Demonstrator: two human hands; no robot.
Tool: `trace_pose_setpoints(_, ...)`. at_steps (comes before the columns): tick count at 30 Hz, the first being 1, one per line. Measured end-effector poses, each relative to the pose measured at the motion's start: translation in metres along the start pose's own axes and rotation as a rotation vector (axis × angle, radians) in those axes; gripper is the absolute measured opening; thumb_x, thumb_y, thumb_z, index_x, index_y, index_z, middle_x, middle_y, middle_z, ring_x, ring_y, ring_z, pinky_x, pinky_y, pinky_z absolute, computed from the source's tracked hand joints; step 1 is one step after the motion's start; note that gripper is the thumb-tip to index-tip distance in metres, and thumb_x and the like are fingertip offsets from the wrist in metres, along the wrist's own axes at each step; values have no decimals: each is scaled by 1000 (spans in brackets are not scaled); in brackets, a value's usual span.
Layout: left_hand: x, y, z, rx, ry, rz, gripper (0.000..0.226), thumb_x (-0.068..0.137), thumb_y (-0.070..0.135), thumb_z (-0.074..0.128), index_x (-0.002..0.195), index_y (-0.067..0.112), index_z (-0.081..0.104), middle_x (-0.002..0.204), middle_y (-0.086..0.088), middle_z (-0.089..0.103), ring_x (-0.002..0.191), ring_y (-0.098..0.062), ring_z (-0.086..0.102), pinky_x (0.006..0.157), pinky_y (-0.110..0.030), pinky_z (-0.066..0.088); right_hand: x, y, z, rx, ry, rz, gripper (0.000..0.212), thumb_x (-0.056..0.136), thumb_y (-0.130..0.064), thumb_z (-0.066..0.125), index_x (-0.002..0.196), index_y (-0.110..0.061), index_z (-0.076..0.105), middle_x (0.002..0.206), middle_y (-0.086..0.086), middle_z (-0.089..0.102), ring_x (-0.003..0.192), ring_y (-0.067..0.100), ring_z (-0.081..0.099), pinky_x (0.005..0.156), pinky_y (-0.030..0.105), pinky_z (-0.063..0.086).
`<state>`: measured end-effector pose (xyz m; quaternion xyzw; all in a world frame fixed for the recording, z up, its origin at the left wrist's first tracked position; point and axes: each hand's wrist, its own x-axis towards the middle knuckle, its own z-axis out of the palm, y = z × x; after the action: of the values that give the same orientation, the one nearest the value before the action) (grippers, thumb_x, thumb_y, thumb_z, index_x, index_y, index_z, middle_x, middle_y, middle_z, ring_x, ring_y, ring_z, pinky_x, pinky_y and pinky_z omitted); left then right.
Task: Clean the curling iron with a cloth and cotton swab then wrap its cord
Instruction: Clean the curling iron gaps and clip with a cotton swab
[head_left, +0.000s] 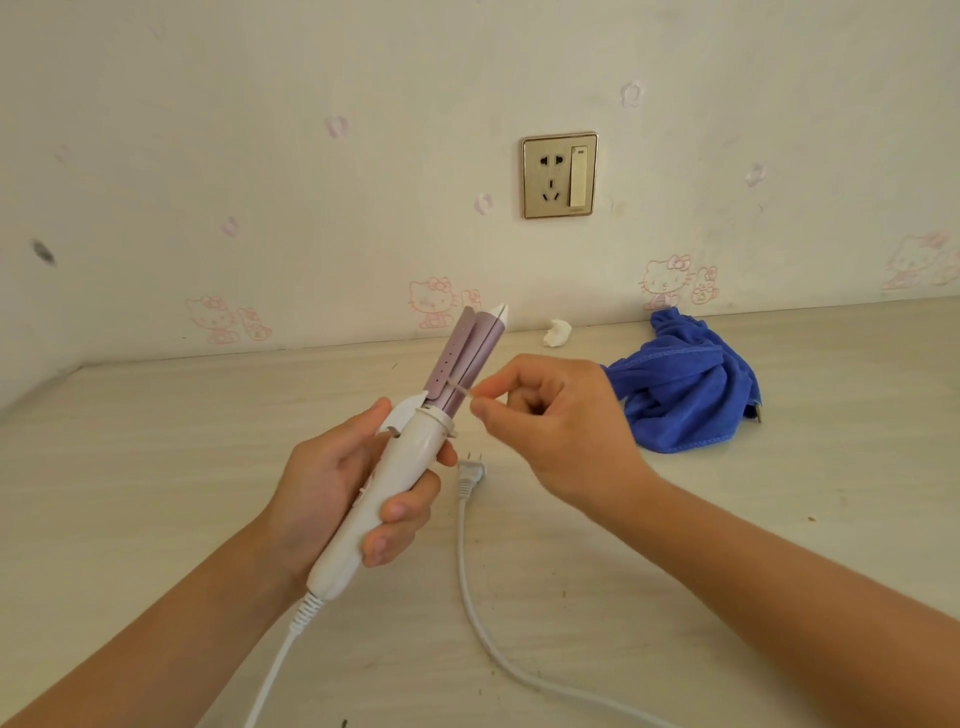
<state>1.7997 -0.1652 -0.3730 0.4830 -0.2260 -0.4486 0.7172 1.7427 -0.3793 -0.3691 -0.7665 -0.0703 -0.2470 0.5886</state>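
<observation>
My left hand (337, 483) grips the white handle of the curling iron (415, 447), held up over the table with its purple barrel and raised clamp pointing away from me. My right hand (550, 415) pinches a thin cotton swab (461, 389) whose tip reaches into the gap between clamp and barrel near the handle. The white cord (467, 587) trails from the handle's base across the table, and its plug (471, 475) lies flat just right of my left hand. A crumpled blue cloth (685, 387) lies on the table beyond my right hand.
A pale wooden table (156, 467) runs to a wall with cartoon-cat wallpaper. A wall socket with a switch (560, 175) sits above the table. A small crumpled white wad (557, 332) lies by the wall.
</observation>
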Motion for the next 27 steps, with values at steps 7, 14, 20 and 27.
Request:
trace_pose_setpoints(7,2,-3,1,78,22,-10,64,103,57,36,113,0,62,60,-9,40,35,-17,43,38,-23,42,13,4,-17,-78,173,26,14,90,-8,74,77,-12,74,45,-7,42,46,10,37,64,43,55)
trace_pose_setpoints(14,-11,4,6,355,219,48,70,98,60,36,108,-3,64,59,-12,40,34,-20,38,37,-24,35,25,12,-47,-84,289,22,16,90,-11,74,76,-18,73,47,-7,43,45,8,38,51,20,42)
trace_pose_setpoints(20,-30,10,10,607,313,95,73,87,72,50,103,4,68,59,-12,48,40,-21,39,41,-26,37,-28,18,-80,-287,85,39,16,90,-12,76,84,-26,79,69,-11,73,63,10,67,65,30,58)
trace_pose_setpoints(27,-37,6,28,809,300,119,69,87,77,54,95,9,61,62,-6,53,50,-23,44,46,-31,40,-85,30,-132,-670,-61,158,12,90,-19,78,96,-29,78,96,-10,78,92,14,75,85,30,57)
